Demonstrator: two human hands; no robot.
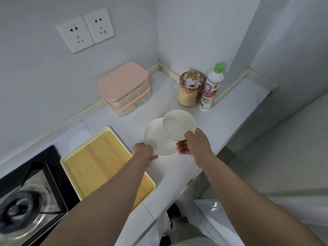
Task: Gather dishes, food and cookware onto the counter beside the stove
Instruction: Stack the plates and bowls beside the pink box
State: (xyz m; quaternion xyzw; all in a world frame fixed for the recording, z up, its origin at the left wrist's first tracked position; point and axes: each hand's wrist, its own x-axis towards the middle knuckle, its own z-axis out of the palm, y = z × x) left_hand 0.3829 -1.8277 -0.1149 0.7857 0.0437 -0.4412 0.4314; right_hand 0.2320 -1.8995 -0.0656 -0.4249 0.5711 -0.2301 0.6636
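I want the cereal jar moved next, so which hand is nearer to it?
Right. The right hand, holding the small plate, is just below the jar; the left hand is farther down-left.

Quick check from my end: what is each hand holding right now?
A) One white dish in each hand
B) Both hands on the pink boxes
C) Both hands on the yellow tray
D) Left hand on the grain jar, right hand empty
A: the left hand grips the rim of the larger white plate, and the right hand holds the smaller white dish, which overlaps the plate's edge above the counter.
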